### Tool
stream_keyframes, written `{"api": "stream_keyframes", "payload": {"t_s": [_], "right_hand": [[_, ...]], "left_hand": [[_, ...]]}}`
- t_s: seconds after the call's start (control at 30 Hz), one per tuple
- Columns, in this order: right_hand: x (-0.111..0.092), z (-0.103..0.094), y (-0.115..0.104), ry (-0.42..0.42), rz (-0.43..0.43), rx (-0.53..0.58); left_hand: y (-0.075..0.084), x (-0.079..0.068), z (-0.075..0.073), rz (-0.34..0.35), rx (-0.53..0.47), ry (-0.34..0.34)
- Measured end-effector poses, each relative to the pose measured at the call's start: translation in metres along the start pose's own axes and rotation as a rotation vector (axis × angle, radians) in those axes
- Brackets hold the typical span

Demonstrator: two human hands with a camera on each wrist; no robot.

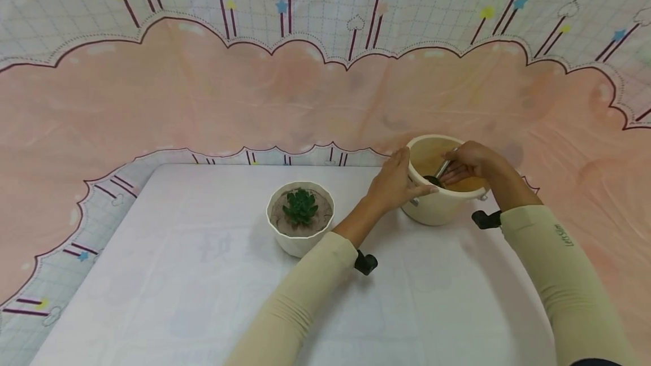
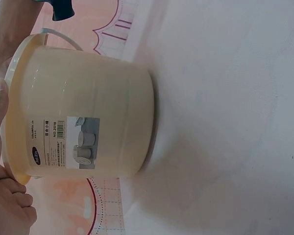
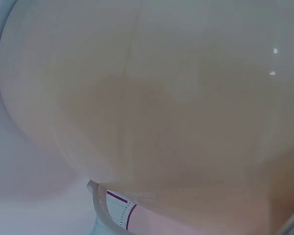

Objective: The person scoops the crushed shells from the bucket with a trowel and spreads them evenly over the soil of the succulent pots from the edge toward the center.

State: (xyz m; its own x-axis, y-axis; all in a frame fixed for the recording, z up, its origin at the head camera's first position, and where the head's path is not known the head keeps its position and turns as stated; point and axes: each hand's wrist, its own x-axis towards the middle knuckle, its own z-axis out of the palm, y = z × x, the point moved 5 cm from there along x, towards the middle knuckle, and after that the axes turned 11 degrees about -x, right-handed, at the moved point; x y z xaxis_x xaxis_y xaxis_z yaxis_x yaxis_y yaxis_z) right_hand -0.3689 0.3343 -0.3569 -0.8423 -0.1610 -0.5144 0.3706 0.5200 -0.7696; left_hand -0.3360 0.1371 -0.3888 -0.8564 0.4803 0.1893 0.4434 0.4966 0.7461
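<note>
A cream plastic bucket [image 1: 432,208] stands at the table's back right; the left wrist view shows its printed label [image 2: 83,143]. My left hand [image 1: 390,182] grips the bucket's rim on the left side, thumb along the front edge. My right hand [image 1: 470,161] reaches over the rim into the bucket and holds a tool with a slim silver handle [image 1: 445,167] and a dark end. The bucket's wall hides part of that dark end. In the right wrist view the bucket's wall [image 3: 161,107] fills most of the picture.
Left of the bucket, near my left forearm, stands a white pot [image 1: 295,244] with a green succulent [image 1: 300,206] in greyish soil. A white cloth covers the table [image 1: 193,275]. Behind it hangs a pink patterned cloth [image 1: 285,95]. The bucket has a thin handle [image 2: 63,38].
</note>
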Motion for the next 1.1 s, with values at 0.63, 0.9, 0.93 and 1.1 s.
{"api": "stream_keyframes", "payload": {"t_s": [0.63,0.9,0.93,1.1], "right_hand": [[-0.017,-0.013,0.002,0.084,0.014,0.312],[-0.02,-0.019,0.004,0.085,0.004,0.425],[-0.021,-0.019,0.004,0.083,0.002,0.44],[-0.022,-0.022,0.008,0.06,-0.022,0.511]], "left_hand": [[0.0,-0.002,0.002,0.006,0.014,-0.005],[0.0,0.0,0.001,0.015,0.026,0.0],[0.0,0.0,0.001,0.015,0.025,0.0],[0.0,-0.001,0.001,0.015,0.017,-0.001]]}}
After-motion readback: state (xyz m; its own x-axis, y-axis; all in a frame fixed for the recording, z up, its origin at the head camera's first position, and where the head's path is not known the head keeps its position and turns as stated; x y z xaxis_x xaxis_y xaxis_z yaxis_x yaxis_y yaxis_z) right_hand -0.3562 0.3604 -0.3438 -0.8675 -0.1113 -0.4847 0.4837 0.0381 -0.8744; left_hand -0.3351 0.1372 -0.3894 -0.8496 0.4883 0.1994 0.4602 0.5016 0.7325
